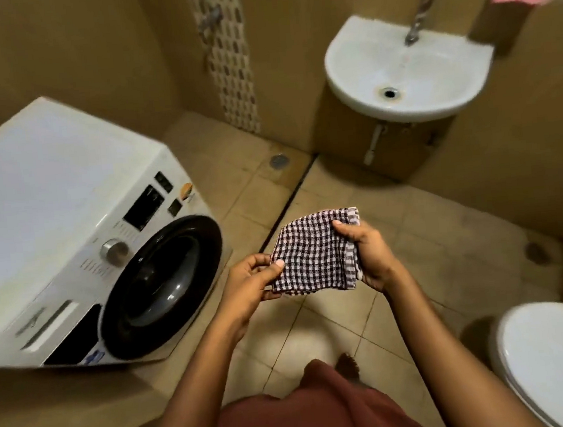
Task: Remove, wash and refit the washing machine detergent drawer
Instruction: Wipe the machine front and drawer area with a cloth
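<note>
Tiled bathroom: left hand [245,282] and right hand [370,256] grip a checked cloth [315,255]; detergent drawer [48,327] lies leftward, nearer the left.

Checked cloth [314,251]: woven, matt. Washing machine [47,187] casing: smooth white, door rim glossy black. Basin [355,68]: glossy ceramic. Tap [418,19]: shiny metal.

Open floor [419,234] between washing machine [65,199] and toilet [562,361]

White washing machine [47,187] left, door shut; detergent drawer front [48,325] at panel's near end; checked cloth [314,251] folded.
</note>
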